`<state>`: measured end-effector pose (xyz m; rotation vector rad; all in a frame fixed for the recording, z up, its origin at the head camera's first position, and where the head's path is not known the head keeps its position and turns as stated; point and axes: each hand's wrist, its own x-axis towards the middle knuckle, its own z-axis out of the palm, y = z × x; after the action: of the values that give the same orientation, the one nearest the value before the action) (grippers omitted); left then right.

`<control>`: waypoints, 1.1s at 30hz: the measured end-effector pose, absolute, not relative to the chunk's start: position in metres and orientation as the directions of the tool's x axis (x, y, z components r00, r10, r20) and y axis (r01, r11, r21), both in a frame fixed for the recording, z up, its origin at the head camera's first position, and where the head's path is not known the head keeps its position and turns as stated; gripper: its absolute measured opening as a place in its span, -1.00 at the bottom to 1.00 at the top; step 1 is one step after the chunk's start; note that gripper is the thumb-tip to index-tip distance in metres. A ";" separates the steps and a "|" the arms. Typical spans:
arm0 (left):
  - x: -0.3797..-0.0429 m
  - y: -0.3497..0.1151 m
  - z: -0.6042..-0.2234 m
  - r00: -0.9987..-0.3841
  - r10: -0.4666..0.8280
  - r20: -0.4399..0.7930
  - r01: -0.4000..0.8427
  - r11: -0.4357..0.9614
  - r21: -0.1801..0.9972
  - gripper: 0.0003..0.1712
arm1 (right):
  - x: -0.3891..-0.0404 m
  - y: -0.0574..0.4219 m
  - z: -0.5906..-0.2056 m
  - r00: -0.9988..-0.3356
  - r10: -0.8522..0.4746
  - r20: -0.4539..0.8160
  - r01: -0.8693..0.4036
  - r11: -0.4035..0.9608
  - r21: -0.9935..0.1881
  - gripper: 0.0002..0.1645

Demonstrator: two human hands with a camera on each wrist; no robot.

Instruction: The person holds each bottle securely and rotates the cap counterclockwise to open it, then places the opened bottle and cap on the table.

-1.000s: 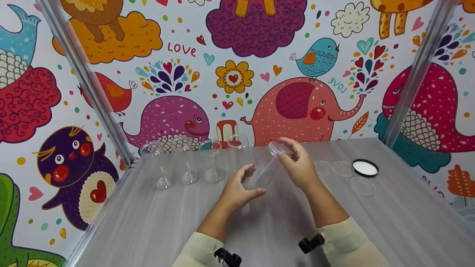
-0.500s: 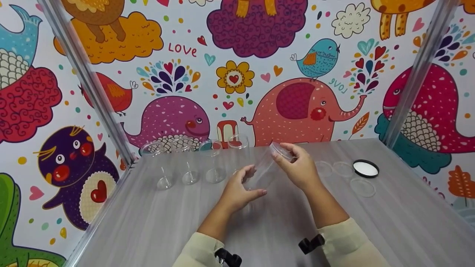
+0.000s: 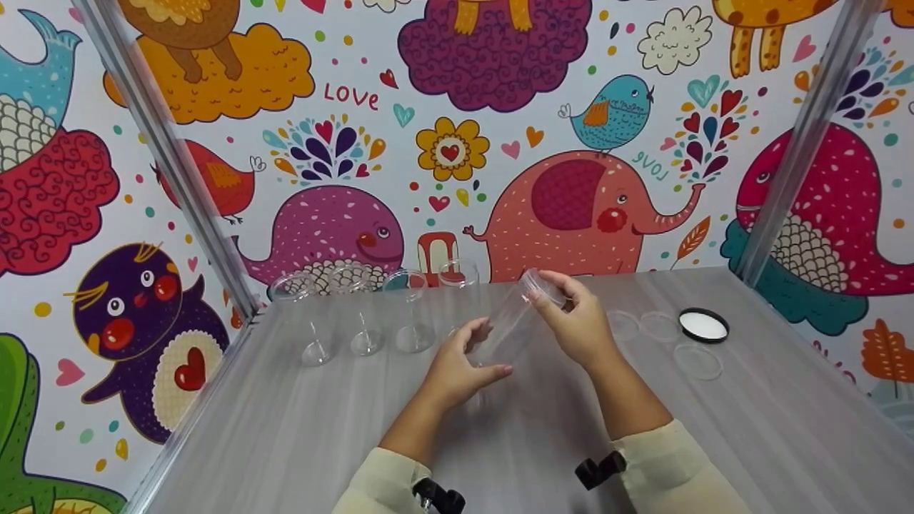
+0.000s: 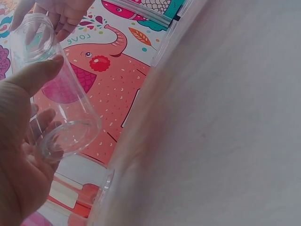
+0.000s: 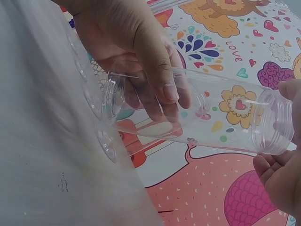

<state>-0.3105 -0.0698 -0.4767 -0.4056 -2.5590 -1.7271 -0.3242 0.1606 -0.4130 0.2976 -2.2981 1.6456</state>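
Note:
A clear plastic jar (image 3: 508,332) is held tilted over the table, its top leaning up to the right. My left hand (image 3: 460,364) grips the jar near its base, thumb on the near side and fingers curled round the far side. My right hand (image 3: 578,318) holds the upper end between thumb and fingers, at a clear screw lid (image 5: 281,123) over the threaded neck. Through the transparent wall in the left wrist view, the jar (image 4: 70,101) looks empty. The right palm hides part of the lid in the head view.
Several clear jars (image 3: 413,339) stand upright in a row at the left back. On the right lie clear round lids (image 3: 698,361) and a black-rimmed lid (image 3: 703,325) with a white inside. A patterned wall (image 3: 443,86) and metal posts (image 3: 807,150) bound the grey table (image 3: 285,442).
My right hand has turned a little at the jar's top, thumb and fingers shifting round the lid. The left hand has kept its grip in the same place.

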 end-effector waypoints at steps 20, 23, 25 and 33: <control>-0.314 -0.071 -0.484 -0.973 0.168 0.156 0.204 0.325 0.923 0.11 | -0.319 0.176 -0.411 -0.927 0.010 0.374 -0.357 0.280 -0.891 -0.17; -0.314 -0.072 -0.484 -0.975 0.161 0.155 0.201 0.332 0.922 0.10 | -0.317 0.184 -0.413 -0.929 0.018 0.371 -0.351 0.283 -0.893 -0.11; -0.314 -0.072 -0.484 -0.975 0.158 0.153 0.200 0.341 0.919 0.11 | -0.316 0.191 -0.415 -0.927 0.029 0.374 -0.349 0.299 -0.888 -0.11; -0.315 -0.065 -0.485 -0.968 0.154 0.200 0.244 0.368 0.897 0.09 | -0.313 0.224 -0.422 -0.941 0.096 0.326 -0.273 0.357 -0.893 -0.10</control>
<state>-0.3154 -0.0654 -0.4854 -0.3689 -2.5291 -1.6811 -0.3132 0.2244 -0.4218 0.1570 -2.3022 1.6094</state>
